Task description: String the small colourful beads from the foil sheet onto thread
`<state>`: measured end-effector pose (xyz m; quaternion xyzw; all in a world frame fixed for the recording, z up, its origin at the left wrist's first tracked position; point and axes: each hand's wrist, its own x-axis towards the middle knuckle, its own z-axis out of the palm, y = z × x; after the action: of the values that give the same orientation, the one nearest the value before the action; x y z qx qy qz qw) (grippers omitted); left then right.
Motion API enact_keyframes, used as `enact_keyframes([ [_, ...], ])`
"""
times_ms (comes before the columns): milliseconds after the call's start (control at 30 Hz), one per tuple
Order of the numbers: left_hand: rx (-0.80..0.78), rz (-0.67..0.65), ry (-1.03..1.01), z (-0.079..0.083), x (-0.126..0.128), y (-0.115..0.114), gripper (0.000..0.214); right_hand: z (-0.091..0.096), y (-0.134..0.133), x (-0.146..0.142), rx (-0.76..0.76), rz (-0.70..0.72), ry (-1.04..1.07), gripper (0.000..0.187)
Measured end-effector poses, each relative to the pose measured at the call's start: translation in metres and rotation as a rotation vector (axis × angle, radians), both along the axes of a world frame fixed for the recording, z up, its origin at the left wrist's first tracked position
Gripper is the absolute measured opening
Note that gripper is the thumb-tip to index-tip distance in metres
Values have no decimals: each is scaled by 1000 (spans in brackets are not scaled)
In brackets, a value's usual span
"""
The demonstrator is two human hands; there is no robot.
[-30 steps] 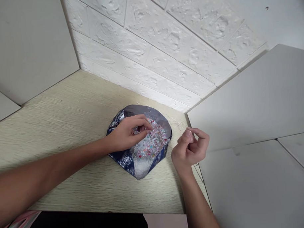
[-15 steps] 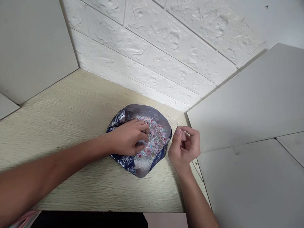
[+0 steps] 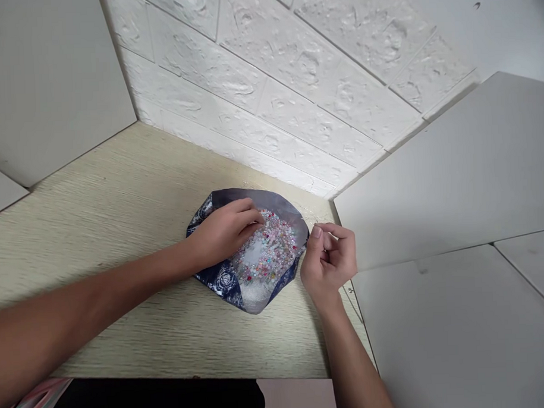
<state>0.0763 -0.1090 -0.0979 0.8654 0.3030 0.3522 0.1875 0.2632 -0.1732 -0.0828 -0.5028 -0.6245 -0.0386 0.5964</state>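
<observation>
Our left hand (image 3: 223, 232) lies palm-down with curled fingertips (image 3: 256, 219) on the heap of multicoloured beads (image 3: 273, 245), and we cannot tell whether it grasps any. Our right hand (image 3: 330, 258) hovers just beyond the bag's 3 o'clock edge, thumb and forefinger pinched, perhaps empty, perhaps not: too small to tell. The beads lie in a dark blue patterned bag (image 3: 219, 280), roundish with no clear long axis, one corner pointing to 6 o'clock, on a wood-grain tabletop (image 3: 120, 191), with a white brick-textured wall (image 3: 272, 91) at 12 o'clock and grey panels (image 3: 453, 174) at 3 and 10 o'clock
</observation>
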Motion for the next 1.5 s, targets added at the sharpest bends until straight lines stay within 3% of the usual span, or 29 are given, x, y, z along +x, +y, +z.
enact_keyframes([
  [133, 25, 134, 25, 1, 1, -2, 21, 1, 0, 0, -1, 16, 15, 6],
  [233, 15, 116, 39, 6, 0, -6, 20, 1, -1, 0, -4, 11, 8, 6],
  [400, 20, -313, 250, 14, -2, -16, 18, 1, -1, -1, 8, 2, -18, 5],
  [467, 71, -396, 344, 12, 0, -17, 25, 1, -1, -1, 12, 7, -14, 5],
  [667, 120, -273, 369, 1, 7, -13, 19, 3, -1, -2, 16, 11, -30, 6],
  [800, 87, -137, 217, -2, 5, -6, 22, 3, 0, -2, 21, 13, -35, 5],
  [933, -165, -55, -105, 3, 3, -2, 19, 3, 0, -1, -25, 17, -63, 6],
  [1033, -465, -84, -286, 7, 3, -1, 19, 4, 0, -1, -69, 48, -138, 5],
  [1133, -661, -124, -429, 7, 5, 0, 20, 5, 0, -1, -68, 79, -229, 5],
  [1300, -799, -129, -528, 8, 7, -1, 22, 5, 0, -1, -35, 90, -284, 9],
  [1500, -848, -144, -565, 11, 6, -1, 20, 3, 1, 0, -12, 55, -354, 10],
])
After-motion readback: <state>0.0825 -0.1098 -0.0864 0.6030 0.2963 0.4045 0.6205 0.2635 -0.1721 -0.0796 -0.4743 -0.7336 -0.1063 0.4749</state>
